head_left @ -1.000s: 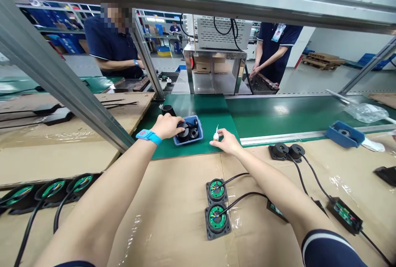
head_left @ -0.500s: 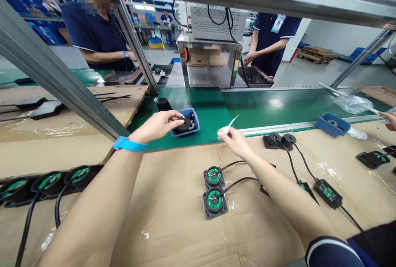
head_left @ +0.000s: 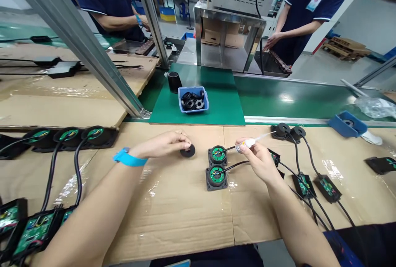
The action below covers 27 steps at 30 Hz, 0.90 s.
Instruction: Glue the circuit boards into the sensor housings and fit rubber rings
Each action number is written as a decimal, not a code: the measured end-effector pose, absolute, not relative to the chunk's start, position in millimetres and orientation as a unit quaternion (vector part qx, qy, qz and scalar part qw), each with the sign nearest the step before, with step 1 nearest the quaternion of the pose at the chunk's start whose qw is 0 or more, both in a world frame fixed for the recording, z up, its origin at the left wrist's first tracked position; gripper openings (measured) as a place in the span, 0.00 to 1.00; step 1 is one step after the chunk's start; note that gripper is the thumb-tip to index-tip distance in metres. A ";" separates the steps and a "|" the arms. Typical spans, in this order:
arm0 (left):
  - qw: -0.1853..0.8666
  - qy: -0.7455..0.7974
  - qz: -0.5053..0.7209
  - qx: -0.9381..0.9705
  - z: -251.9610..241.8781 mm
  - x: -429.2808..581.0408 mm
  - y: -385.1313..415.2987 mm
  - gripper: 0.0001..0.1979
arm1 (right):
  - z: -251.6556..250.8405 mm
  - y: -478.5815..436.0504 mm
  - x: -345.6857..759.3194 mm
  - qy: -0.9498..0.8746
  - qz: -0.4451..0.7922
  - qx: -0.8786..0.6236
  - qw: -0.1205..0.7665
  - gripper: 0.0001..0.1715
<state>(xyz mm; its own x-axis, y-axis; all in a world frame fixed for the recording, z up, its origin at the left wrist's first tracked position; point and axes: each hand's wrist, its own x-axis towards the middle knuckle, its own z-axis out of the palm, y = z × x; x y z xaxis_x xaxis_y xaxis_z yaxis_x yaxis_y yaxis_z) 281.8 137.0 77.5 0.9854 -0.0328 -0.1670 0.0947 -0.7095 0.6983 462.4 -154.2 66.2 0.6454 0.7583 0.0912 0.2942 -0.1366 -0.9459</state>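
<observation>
My left hand (head_left: 165, 143), with a blue wristband, pinches a black round ring part (head_left: 187, 150) just above the cardboard-covered bench (head_left: 173, 205). My right hand (head_left: 258, 159) is closed around a small white glue tube (head_left: 247, 143) whose nozzle points right. Between the hands lie two black square housings with green circuit boards (head_left: 217, 165) and black cables. A blue bin (head_left: 193, 99) with several black ring parts sits on the green mat (head_left: 216, 110) beyond my hands.
A black cylinder (head_left: 175, 82) stands left of the bin. More wired housings (head_left: 74, 135) lie at left, black modules (head_left: 328, 189) and round parts (head_left: 286, 130) at right. Another blue bin (head_left: 346, 123) is on the conveyor. Two other people stand across it beside a metal machine (head_left: 229, 40).
My left hand took a black ring out of the blue bin and brought it back to the bench. My right hand drew back with the tube to the housings.
</observation>
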 end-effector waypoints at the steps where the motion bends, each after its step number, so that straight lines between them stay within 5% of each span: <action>1: 0.381 -0.002 -0.100 0.919 81.5 275.7 132.5 0.25 | 64.8 -154.6 462.3 -0.364 0.215 -0.717 0.554 0.24; 9: 0.319 0.040 -0.077 0.944 67.0 244.8 95.9 0.17 | 60.8 -158.2 455.0 -0.335 0.251 -0.643 0.642 0.19; 18: 0.377 0.106 0.174 0.903 34.4 249.1 -0.1 0.38 | 73.9 -153.9 444.1 -0.239 0.280 -0.579 0.728 0.24; 27: 0.395 0.075 0.246 0.882 15.7 249.2 -15.5 0.26 | 80.3 -154.8 446.6 -0.151 0.222 -0.543 0.795 0.24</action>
<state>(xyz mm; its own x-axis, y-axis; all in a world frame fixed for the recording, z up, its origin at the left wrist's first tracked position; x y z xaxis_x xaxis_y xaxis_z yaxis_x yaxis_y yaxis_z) 249.2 -15.5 15.7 0.8675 0.3268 0.3751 -0.0620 -0.6771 0.7333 446.6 -154.8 80.3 0.8556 0.5177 -0.0012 -0.1896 0.3111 -0.9313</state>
